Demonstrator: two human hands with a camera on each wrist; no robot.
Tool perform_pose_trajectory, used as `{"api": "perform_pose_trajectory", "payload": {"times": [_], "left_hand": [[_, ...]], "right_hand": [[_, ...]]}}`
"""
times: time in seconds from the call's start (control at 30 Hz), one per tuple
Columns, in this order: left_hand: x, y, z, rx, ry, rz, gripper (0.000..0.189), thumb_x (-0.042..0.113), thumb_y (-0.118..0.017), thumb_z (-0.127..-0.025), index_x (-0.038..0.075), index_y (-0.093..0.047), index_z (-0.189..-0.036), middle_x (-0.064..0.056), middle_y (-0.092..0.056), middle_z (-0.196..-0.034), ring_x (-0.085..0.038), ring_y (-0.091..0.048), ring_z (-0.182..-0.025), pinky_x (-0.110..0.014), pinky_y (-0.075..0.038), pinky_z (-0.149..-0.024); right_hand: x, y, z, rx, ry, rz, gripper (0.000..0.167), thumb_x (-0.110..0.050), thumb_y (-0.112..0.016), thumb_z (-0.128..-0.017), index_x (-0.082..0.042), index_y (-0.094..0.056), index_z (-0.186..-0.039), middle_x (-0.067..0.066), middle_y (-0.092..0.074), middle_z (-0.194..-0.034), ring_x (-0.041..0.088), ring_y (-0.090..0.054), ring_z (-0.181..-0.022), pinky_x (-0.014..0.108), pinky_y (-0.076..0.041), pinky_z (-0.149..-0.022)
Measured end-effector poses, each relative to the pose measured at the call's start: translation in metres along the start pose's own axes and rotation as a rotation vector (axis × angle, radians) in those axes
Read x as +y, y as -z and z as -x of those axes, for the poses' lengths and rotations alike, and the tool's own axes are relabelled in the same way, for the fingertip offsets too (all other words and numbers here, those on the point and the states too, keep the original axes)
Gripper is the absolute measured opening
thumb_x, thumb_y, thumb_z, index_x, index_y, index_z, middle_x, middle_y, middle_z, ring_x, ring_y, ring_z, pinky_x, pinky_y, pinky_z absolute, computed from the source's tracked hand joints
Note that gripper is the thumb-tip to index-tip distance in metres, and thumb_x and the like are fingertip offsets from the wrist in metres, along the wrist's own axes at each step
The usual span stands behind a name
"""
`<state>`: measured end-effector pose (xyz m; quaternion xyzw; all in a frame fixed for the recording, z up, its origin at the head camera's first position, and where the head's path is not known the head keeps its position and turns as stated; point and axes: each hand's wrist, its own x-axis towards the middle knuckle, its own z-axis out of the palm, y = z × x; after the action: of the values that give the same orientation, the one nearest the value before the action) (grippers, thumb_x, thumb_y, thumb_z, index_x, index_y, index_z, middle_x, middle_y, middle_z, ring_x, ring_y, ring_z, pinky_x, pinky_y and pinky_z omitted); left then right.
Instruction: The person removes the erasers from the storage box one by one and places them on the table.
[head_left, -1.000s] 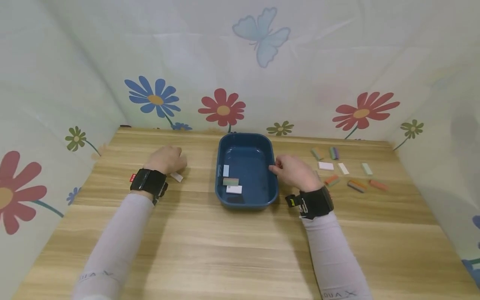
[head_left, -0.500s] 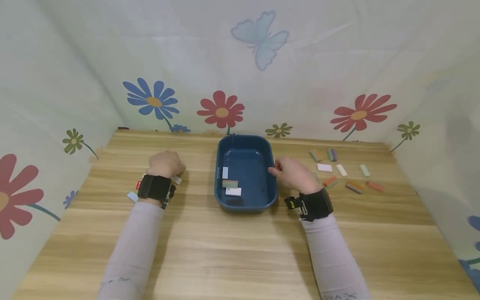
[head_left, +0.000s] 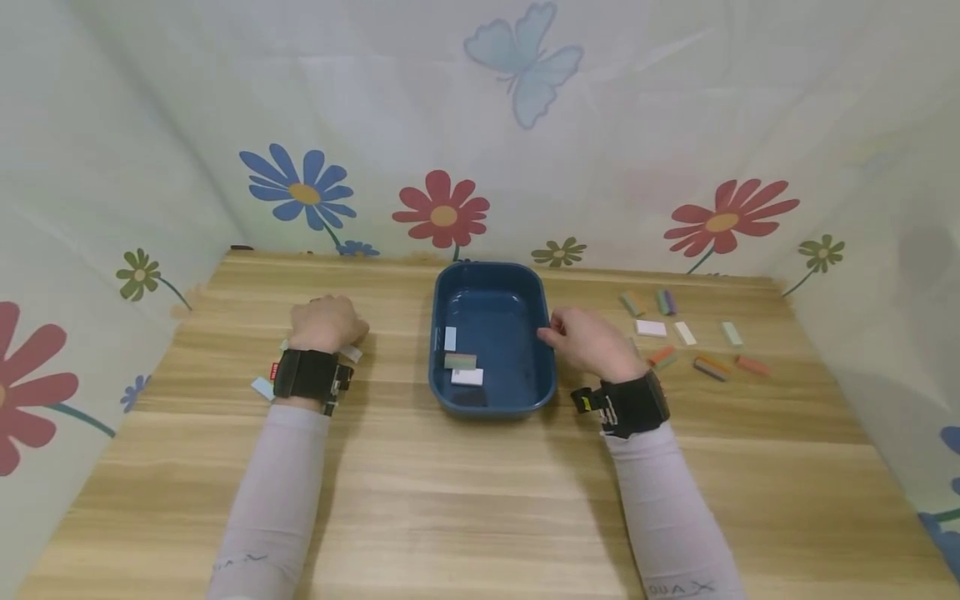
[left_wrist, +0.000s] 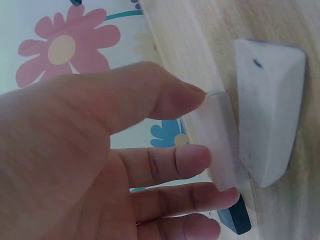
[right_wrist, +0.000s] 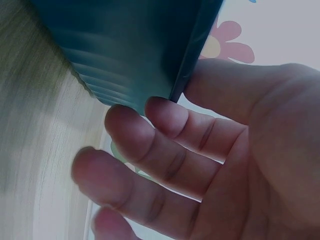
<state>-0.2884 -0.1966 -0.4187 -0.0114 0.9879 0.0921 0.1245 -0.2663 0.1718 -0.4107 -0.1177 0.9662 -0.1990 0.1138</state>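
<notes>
My left hand [head_left: 327,323] reaches over small blocks at the left of the table. In the left wrist view, its thumb and fingertips are around a pale block [left_wrist: 218,140], right at its edges, with the fingers fairly straight. A larger white block with slanted faces [left_wrist: 270,110] lies beside it. A dark-ended block [left_wrist: 237,218] shows below the fingers. My right hand [head_left: 592,342] pinches the right rim of a dark blue plastic bin [head_left: 491,411], thumb on top and fingers outside. Inside the bin lie two white blocks and a striped block [head_left: 460,361].
Right of the bin lie several small blocks, among them a white one [head_left: 651,328], a pale green one [head_left: 732,334] and an orange one [head_left: 752,366]. A light blue block [head_left: 263,387] is by my left wrist. A flowered cloth [head_left: 600,167] backs the wooden table.
My left hand and forearm have shifted a little, the wrist moving right then staying, which uncovers the light blue block. The right hand keeps its hold on the bin's rim.
</notes>
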Motion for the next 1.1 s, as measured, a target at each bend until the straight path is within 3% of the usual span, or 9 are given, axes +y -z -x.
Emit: {"api": "perform_pose_trajectory", "payload": {"times": [0.17, 0.27, 0.4, 0.53, 0.7, 0.83, 0.97, 1.1], "left_hand": [[0.005, 0.005, 0.001, 0.027, -0.007, 0.022, 0.027, 0.025, -0.055, -0.089, 0.008, -0.056, -0.068, -0.014, -0.060, -0.079, -0.030, -0.055, -0.072, -0.049, -0.045, -0.073], [0.010, 0.009, 0.002, 0.074, -0.041, 0.038, 0.032, 0.030, -0.051, -0.095, 0.002, -0.061, -0.083, -0.017, -0.061, -0.087, -0.032, -0.058, -0.074, -0.051, -0.046, -0.069], [0.026, 0.014, 0.010, 0.172, -0.188, 0.013, 0.035, 0.030, -0.056, -0.096, -0.001, -0.062, -0.110, -0.019, -0.064, -0.103, -0.035, -0.062, -0.087, -0.052, -0.049, -0.074], [0.056, 0.018, 0.016, 0.209, -0.389, -0.006, 0.035, 0.026, -0.063, -0.094, 0.000, -0.062, -0.118, -0.017, -0.065, -0.110, -0.032, -0.062, -0.098, -0.046, -0.050, -0.082], [0.100, 0.027, 0.008, 0.170, -0.600, -0.084, 0.031, 0.025, -0.065, -0.094, 0.003, -0.063, -0.116, -0.012, -0.065, -0.102, -0.025, -0.061, -0.091, -0.038, -0.051, -0.083], [0.127, 0.028, 0.000, 0.111, -0.688, -0.251, 0.029, 0.023, -0.066, -0.094, 0.004, -0.064, -0.115, -0.010, -0.066, -0.099, -0.025, -0.062, -0.090, -0.038, -0.051, -0.083], [0.143, 0.019, -0.004, 0.017, -0.690, -0.386, 0.028, 0.019, -0.067, -0.093, 0.006, -0.066, -0.117, -0.009, -0.069, -0.104, -0.025, -0.064, -0.096, -0.040, -0.051, -0.085], [0.149, 0.008, -0.006, -0.012, -0.656, -0.469, 0.024, 0.014, -0.070, -0.089, 0.007, -0.069, -0.112, -0.007, -0.071, -0.096, -0.024, -0.066, -0.089, -0.040, -0.053, -0.080]], "right_hand": [[0.001, 0.006, 0.002, 0.008, -0.004, 0.015, 0.028, -0.033, -0.057, -0.099, -0.010, -0.056, -0.084, 0.003, -0.051, -0.068, 0.020, -0.049, -0.061, 0.033, -0.035, -0.055], [0.001, 0.007, 0.002, 0.011, -0.007, 0.024, 0.028, -0.034, -0.057, -0.099, -0.011, -0.056, -0.084, 0.003, -0.051, -0.068, 0.020, -0.049, -0.062, 0.033, -0.035, -0.055], [0.001, 0.006, 0.002, 0.017, 0.005, 0.038, 0.029, -0.034, -0.057, -0.099, -0.011, -0.056, -0.081, 0.002, -0.050, -0.067, 0.020, -0.049, -0.061, 0.033, -0.035, -0.055], [0.000, 0.002, 0.001, 0.015, 0.017, 0.033, 0.029, -0.033, -0.058, -0.099, -0.010, -0.055, -0.080, 0.002, -0.049, -0.067, 0.019, -0.048, -0.060, 0.033, -0.036, -0.055], [-0.003, 0.003, 0.001, 0.017, 0.007, 0.020, 0.029, -0.033, -0.058, -0.099, -0.010, -0.055, -0.082, 0.003, -0.050, -0.068, 0.019, -0.049, -0.061, 0.032, -0.036, -0.055], [-0.004, 0.006, 0.002, 0.018, 0.000, 0.020, 0.029, -0.033, -0.058, -0.099, -0.009, -0.055, -0.082, 0.003, -0.049, -0.068, 0.020, -0.048, -0.060, 0.032, -0.035, -0.055], [-0.002, 0.006, 0.003, 0.020, 0.000, 0.017, 0.028, -0.032, -0.058, -0.099, -0.009, -0.055, -0.082, 0.003, -0.049, -0.067, 0.020, -0.048, -0.060, 0.032, -0.036, -0.054], [0.001, 0.003, 0.004, 0.028, 0.026, 0.017, 0.028, -0.031, -0.059, -0.098, -0.010, -0.055, -0.081, 0.003, -0.049, -0.066, 0.019, -0.048, -0.059, 0.032, -0.036, -0.054]]}}
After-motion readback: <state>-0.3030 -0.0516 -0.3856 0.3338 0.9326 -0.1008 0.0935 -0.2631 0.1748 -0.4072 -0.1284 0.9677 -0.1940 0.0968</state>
